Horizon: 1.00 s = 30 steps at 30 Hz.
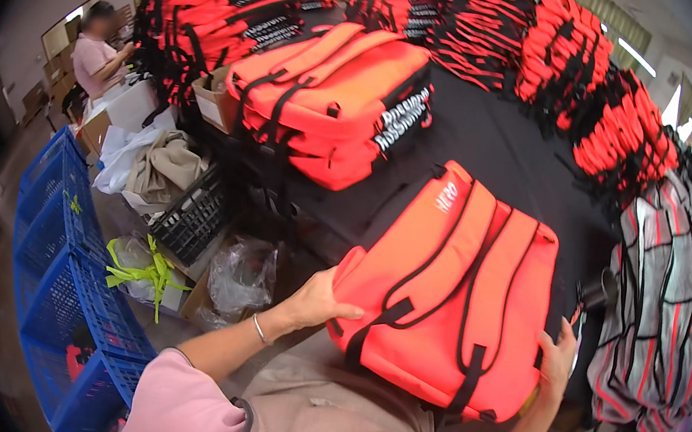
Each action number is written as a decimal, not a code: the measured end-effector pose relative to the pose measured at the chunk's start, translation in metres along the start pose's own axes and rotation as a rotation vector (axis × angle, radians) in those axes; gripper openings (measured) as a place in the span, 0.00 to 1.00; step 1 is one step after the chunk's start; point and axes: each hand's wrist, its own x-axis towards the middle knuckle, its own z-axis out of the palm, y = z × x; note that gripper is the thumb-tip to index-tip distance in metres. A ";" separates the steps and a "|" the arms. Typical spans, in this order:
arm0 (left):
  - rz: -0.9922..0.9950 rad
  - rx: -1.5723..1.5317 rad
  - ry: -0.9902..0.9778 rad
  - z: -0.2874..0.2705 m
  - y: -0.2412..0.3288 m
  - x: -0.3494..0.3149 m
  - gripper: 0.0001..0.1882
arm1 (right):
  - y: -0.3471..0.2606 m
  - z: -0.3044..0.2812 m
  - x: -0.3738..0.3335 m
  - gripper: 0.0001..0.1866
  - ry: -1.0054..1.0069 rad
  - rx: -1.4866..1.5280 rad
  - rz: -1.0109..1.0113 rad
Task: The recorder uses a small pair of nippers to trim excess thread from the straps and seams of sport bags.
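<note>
A bright red-orange backpack [426, 336] with black-edged shoulder straps lies tilted in front of me, straps facing up. Its near end reaches over the table edge toward my body. On its left side, my left hand [326, 299] grips the fabric, thumb on top and fingers hidden beneath. My right hand [556, 358] holds the opposite side, its fingers curled at the edge and partly hidden. Farther off to the left, a pile of similar backpacks [325, 98] rests on the black-covered table [492, 134].
Tall stacks of folded red-orange and black bags [478, 30] line the table's far side. Grey striped bags [664, 308] hang at the right. Blue plastic crates [69, 287], a black crate [193, 211] and clear plastic bags [243, 277] stand left. Another person [98, 55] is far left.
</note>
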 end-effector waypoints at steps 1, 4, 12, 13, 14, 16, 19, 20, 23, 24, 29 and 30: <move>0.060 0.077 -0.062 -0.009 0.025 0.013 0.37 | -0.009 -0.008 0.011 0.31 -0.047 0.070 -0.040; 0.193 0.166 -0.099 -0.028 0.100 0.036 0.25 | -0.079 -0.011 0.023 0.25 -0.092 0.220 -0.152; 0.405 0.131 0.008 -0.136 0.228 0.120 0.23 | -0.213 0.060 0.114 0.20 0.026 0.195 -0.491; 0.456 0.184 0.067 -0.159 0.239 0.124 0.24 | -0.230 0.093 0.128 0.20 -0.016 0.221 -0.535; 0.511 0.228 0.124 -0.184 0.252 0.125 0.25 | -0.252 0.127 0.136 0.19 -0.034 0.243 -0.571; 0.526 0.257 0.167 -0.234 0.280 0.137 0.24 | -0.265 0.160 0.187 0.23 0.121 -0.075 -0.803; 0.524 0.259 0.276 -0.326 0.302 0.145 0.21 | -0.312 0.265 0.215 0.36 -0.045 0.571 -0.527; 0.502 0.269 0.327 -0.354 0.304 0.155 0.20 | -0.322 0.288 0.214 0.38 -0.230 0.618 -0.543; 0.228 0.260 0.546 -0.372 0.278 0.181 0.24 | -0.303 0.375 0.233 0.48 -0.208 0.560 -0.342; 0.128 0.234 0.607 -0.364 0.258 0.201 0.25 | -0.274 0.396 0.259 0.50 -0.162 0.417 -0.326; 0.238 0.188 1.002 -0.394 0.144 0.241 0.35 | -0.208 0.469 0.256 0.46 -0.223 0.324 -0.205; 0.269 0.337 1.004 -0.412 0.142 0.233 0.32 | -0.211 0.473 0.253 0.45 -0.230 0.320 -0.248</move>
